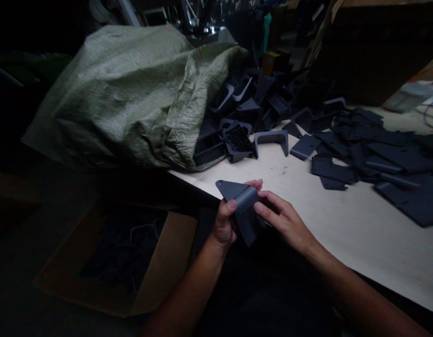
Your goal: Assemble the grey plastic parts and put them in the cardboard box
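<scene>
A dark grey plastic bracket (249, 217) is held up in front of the table's near edge, its pointed end with a small hole turned to the upper left. My left hand (226, 222) grips it from the left, thumb on its face. From the right, my right hand (282, 217) holds its other side, with thumb and fingers at the bent edge. Beyond them, a U-shaped dark bracket (271, 136) stands on the pale table (289, 187).
A large woven sack (132, 93) lies at the back left, with a heap of dark brackets (261, 100) at its mouth. Flat dark plates (395, 159) are piled at right. Below left, an open cardboard box (170, 262) holds dark parts. Another large box (381, 51) stands behind.
</scene>
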